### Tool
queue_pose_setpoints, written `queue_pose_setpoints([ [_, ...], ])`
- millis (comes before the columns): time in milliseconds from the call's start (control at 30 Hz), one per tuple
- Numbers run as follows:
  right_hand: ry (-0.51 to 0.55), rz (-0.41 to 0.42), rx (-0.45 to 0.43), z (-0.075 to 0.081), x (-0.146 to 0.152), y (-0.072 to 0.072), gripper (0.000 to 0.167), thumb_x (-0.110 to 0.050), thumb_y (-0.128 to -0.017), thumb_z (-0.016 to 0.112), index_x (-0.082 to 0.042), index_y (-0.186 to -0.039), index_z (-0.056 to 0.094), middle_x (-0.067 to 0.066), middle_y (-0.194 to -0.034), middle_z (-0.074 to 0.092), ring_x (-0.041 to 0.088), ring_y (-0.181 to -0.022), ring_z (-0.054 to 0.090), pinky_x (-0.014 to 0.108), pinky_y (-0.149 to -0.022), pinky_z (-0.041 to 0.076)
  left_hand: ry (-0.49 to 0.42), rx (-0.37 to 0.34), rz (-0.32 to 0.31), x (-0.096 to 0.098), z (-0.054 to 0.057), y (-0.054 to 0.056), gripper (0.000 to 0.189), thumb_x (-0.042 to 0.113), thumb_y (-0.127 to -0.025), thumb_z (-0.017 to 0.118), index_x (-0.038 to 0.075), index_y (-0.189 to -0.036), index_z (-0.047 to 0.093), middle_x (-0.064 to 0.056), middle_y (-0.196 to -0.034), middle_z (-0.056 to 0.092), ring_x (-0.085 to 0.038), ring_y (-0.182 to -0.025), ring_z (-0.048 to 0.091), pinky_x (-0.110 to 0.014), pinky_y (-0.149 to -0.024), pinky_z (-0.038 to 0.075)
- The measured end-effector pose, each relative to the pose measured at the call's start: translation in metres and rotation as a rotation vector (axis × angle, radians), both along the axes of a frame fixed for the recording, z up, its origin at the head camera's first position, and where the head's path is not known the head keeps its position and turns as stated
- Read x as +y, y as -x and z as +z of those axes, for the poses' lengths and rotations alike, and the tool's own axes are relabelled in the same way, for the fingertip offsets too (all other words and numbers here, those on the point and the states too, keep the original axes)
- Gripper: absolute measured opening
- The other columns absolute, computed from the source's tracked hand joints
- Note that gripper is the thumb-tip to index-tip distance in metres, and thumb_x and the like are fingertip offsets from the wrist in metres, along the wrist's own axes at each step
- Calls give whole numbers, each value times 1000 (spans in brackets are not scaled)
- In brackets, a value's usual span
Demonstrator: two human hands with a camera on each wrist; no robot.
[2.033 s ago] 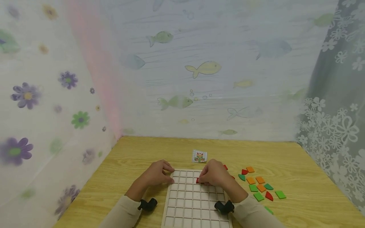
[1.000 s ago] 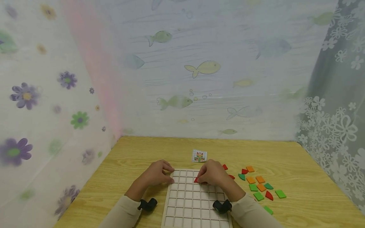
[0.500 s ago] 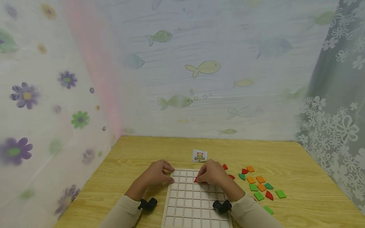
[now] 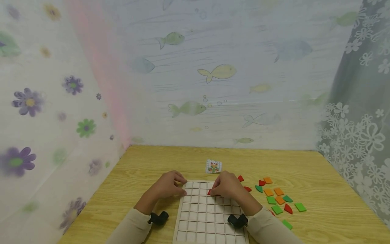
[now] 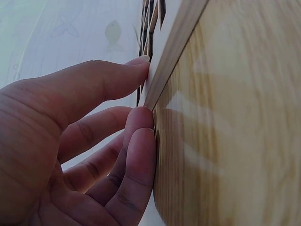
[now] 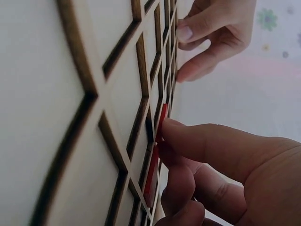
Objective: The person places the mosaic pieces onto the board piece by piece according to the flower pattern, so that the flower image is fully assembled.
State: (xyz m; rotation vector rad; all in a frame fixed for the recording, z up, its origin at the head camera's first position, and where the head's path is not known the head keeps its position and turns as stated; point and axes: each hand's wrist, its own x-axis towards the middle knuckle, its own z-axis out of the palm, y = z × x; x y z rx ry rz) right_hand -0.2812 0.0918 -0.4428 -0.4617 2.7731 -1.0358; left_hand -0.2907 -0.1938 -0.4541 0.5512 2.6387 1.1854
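Observation:
A pale wooden grid board (image 4: pixel 193 207) lies on the table in front of me. At its far left corner my left hand (image 4: pixel 169 185) holds the edge; the left wrist view has the thumb (image 5: pixel 110 82) against the rim and fingertips at the side. Over the upper right cells, my right hand (image 4: pixel 228 185) pinches a small red tile (image 6: pixel 163 112) between thumb and fingers. A second red tile (image 6: pixel 151 176) sits in the grid just beside those fingertips. The held tile's full shape is hidden by the fingers.
Loose orange squares (image 4: pixel 278 191), light green squares (image 4: pixel 300 207), dark green tiles (image 4: pixel 259 188) and red tiles (image 4: pixel 288 208) are scattered right of the board. A small printed pattern card (image 4: pixel 214 166) lies beyond its far edge. Patterned curtains (image 4: pixel 225 128) surround the wooden table (image 4: pixel 152 161).
My right hand shifted slightly left and then stayed nearly still, with the red tile turning a little at its fingertips. The left hand has kept its place on the board's edge.

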Motion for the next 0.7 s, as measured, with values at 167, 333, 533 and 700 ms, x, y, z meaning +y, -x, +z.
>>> queue_pose_setpoints([
  [167, -2, 4, -2, -2, 0, 1, 16, -20, -78, 90, -18, -67, 79, -6, -65, 69, 16, -67, 58, 31, -55, 45, -4, -2, 1, 0, 0, 0, 43, 20, -84, 88, 7, -123, 74, -10, -136, 60, -27, -107, 67, -38, -81, 60],
  [333, 1, 6, -12, 0, 0, 0, 16, -21, -78, 90, -17, -67, 79, -6, -66, 69, 16, -67, 58, 31, -55, 45, -7, -8, 9, 0, 1, -1, 43, 20, -84, 88, 7, -123, 73, -9, -134, 60, -28, -107, 68, -38, -81, 60],
  [533, 2, -3, -23, 5, 4, 1, 14, -23, -79, 90, -19, -70, 80, -7, -68, 70, 14, -68, 61, 31, -58, 49, -4, -6, 11, 0, 1, -1, 43, 20, -84, 88, 7, -122, 73, -9, -135, 60, -27, -108, 67, -38, -81, 60],
  [700, 12, -15, -14, 9, 13, 3, 11, -21, -82, 88, -18, -74, 81, -6, -71, 72, 14, -72, 62, 31, -60, 50, -10, -10, 10, 0, 1, -1, 43, 19, -83, 89, 7, -122, 74, -9, -135, 60, -25, -106, 66, -36, -78, 59],
])
